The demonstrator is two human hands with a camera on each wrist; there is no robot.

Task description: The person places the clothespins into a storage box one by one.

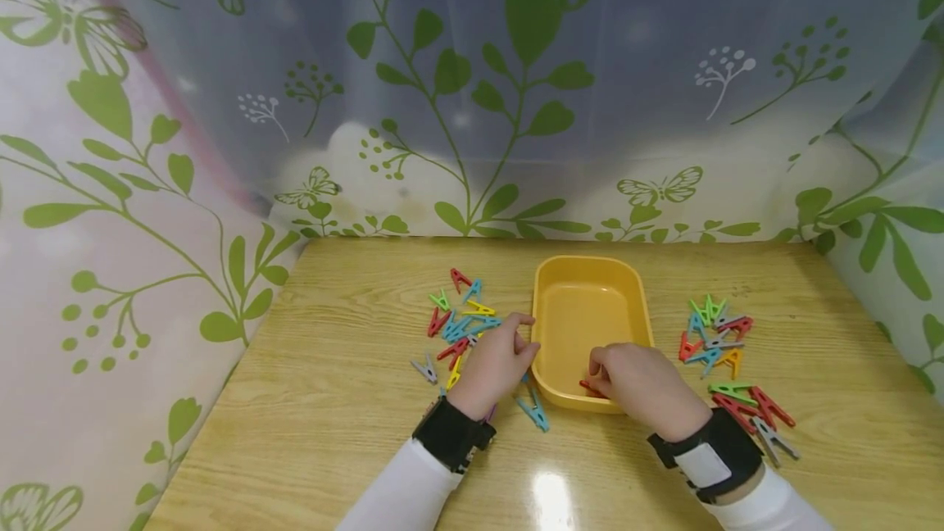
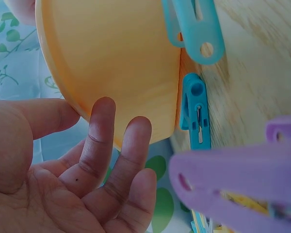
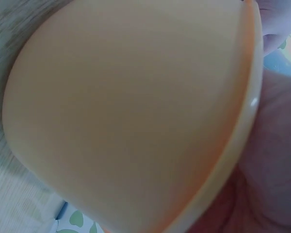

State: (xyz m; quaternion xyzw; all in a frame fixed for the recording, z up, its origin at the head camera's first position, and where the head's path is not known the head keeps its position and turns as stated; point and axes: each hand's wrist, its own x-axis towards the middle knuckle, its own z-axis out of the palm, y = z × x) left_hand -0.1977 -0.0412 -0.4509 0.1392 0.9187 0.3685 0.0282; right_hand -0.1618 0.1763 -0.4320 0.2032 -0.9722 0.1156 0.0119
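My right hand [image 1: 643,383] reaches over the near right rim of a yellow plastic basin [image 1: 590,301]. Its curled fingers pinch a red clothespin [image 1: 590,388] low inside, by the near wall. In the right wrist view the basin's outer wall [image 3: 126,111] hides the fingertips and the clothespin. At the left rim, my left hand [image 1: 496,363] touches the basin with its fingers loosely bent. The left wrist view shows its thumb at the rim and other fingers [image 2: 101,131] beside the outer wall, gripping no clothespin. A purple clothespin [image 2: 223,179] is close below that hand.
Left of the basin lies a scattered pile of coloured clothespins [image 1: 453,326], with a blue clothespin [image 1: 533,412] near its front left corner. More clothespins [image 1: 711,338] lie to the right. A leaf-patterned curtain [image 1: 472,146] closes off the back of the wooden table [image 1: 332,367].
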